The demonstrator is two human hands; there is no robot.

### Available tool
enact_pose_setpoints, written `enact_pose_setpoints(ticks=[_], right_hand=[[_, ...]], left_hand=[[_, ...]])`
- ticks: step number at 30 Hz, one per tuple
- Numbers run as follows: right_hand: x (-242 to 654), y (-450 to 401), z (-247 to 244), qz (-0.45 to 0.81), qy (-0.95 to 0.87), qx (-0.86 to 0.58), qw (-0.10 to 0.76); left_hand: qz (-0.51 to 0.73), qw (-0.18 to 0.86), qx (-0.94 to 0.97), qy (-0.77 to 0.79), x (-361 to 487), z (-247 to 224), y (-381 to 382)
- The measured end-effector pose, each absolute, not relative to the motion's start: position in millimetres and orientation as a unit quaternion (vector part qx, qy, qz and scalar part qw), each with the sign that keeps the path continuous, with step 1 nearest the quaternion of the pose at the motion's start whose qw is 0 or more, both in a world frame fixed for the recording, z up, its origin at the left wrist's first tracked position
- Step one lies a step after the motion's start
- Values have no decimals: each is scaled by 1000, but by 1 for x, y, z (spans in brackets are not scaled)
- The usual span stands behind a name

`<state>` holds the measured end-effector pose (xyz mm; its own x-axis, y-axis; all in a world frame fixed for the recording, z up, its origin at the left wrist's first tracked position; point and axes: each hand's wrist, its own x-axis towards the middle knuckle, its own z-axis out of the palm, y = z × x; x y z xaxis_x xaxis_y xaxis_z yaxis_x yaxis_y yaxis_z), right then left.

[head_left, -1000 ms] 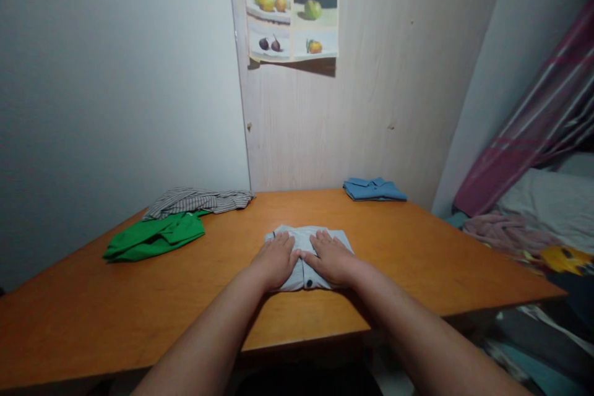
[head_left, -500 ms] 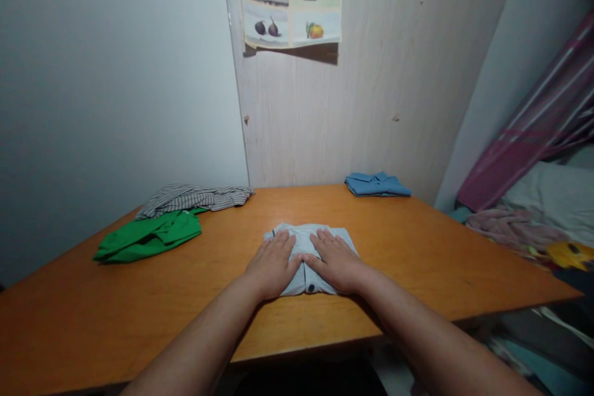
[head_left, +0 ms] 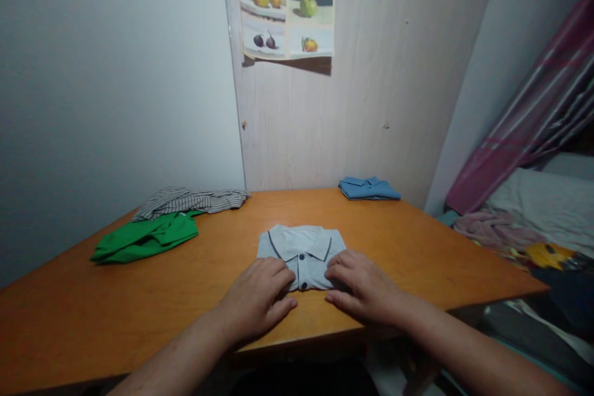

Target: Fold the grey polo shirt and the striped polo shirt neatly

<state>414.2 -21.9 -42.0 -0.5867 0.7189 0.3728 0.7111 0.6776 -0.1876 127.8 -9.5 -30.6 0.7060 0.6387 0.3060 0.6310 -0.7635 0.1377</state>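
A light grey polo shirt [head_left: 301, 244], folded into a compact rectangle, lies in front of me with its collar and two dark buttons facing up. Dark trim lines the collar edges. My left hand [head_left: 260, 294] rests at the shirt's near left corner, fingers bent over the fabric and thumb on the table. At the near right corner is my right hand [head_left: 362, 284], its fingers curved on the cloth and its thumb apart, low by the near edge. Neither hand grips the shirt.
The wooden table [head_left: 223, 241] meets the wall. On its left lie a green garment [head_left: 148, 238] and a striped garment [head_left: 190, 201]. A folded blue shirt [head_left: 369, 189] sits at the back right. Beyond the right edge are a pink curtain [head_left: 510, 117] and heaped cloth [head_left: 487, 229].
Both hands, flat on top of the shirt before, have drawn back and apart to its near corners with fingers bent, uncovering the collar. The view has shifted slightly.
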Motion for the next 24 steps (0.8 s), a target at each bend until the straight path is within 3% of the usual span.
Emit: enact_pose_setpoints(ticks=[5,12,24], right_hand=[[413,-14,-46,-9,-880,-441,176],[412,22,-28,108,-848,-488,179],[418,11,-19,15,-883,-455,110]], left_hand=[[182,23,916,356,129,-38,-5],[145,-21,912,382,132,-34,12],[127,31,905,405,127,-17,37]])
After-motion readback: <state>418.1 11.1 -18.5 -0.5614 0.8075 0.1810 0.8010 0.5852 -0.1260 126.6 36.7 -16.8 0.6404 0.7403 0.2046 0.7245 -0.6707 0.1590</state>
